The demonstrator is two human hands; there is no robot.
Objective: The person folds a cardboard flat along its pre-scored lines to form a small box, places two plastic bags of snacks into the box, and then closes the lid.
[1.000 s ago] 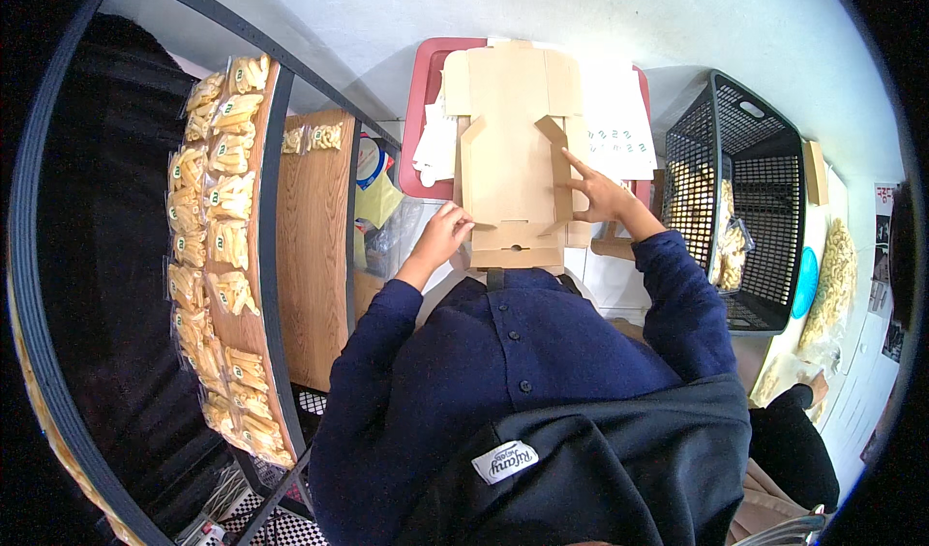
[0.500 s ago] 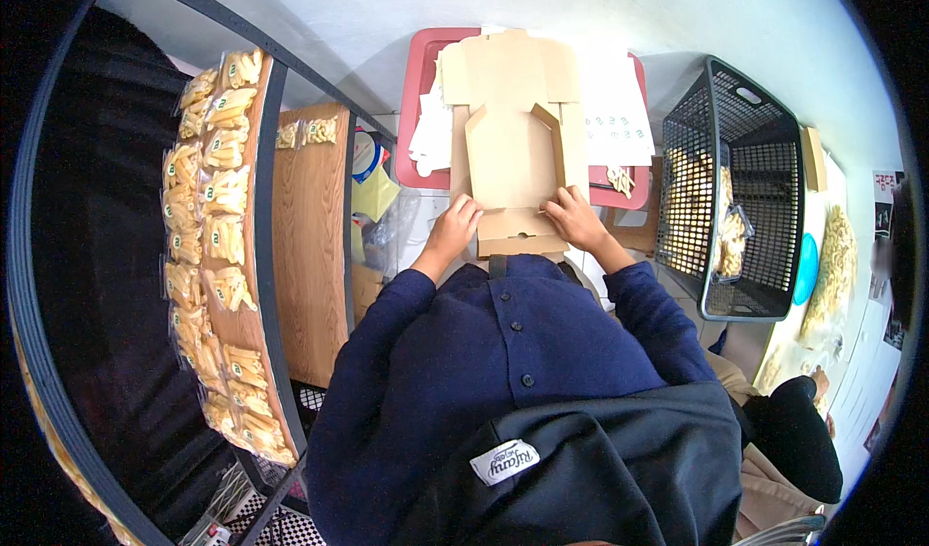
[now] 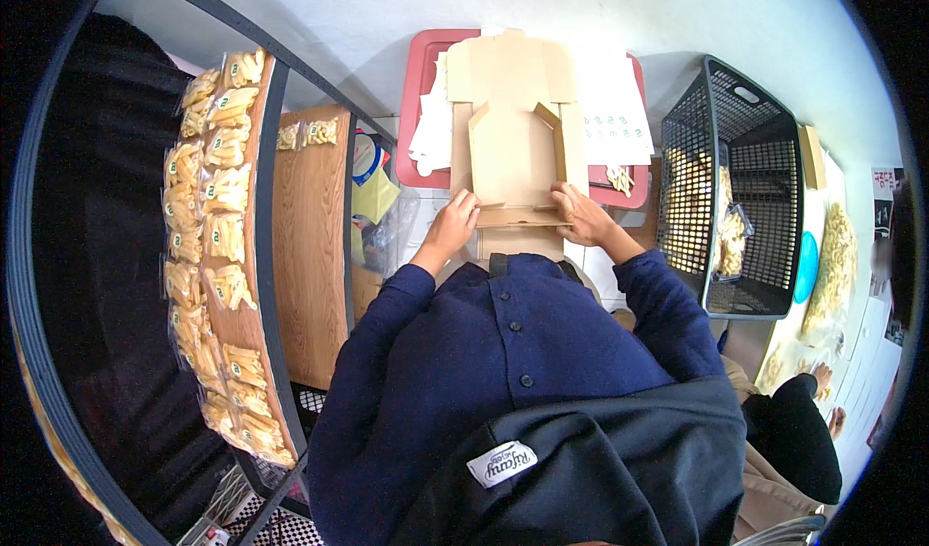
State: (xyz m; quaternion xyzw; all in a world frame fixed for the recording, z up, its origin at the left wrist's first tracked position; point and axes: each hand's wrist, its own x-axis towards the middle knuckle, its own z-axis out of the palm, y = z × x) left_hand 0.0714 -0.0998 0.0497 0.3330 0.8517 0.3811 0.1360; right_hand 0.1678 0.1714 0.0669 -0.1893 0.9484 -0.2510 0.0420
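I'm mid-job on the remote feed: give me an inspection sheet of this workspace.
Surface: red tray, partly covered; support under the box's near end is hidden.
Job's things: brown cardboard box, part-folded, side walls raised, far flap spread out.
Clutter: white sheets and loose pale pieces on the tray.
Grips: left hand and right hand hold the box's near corners.
Cables: nothing seen.
Surroundings: shelves with filled bags left; black crate and another person's sleeve right.
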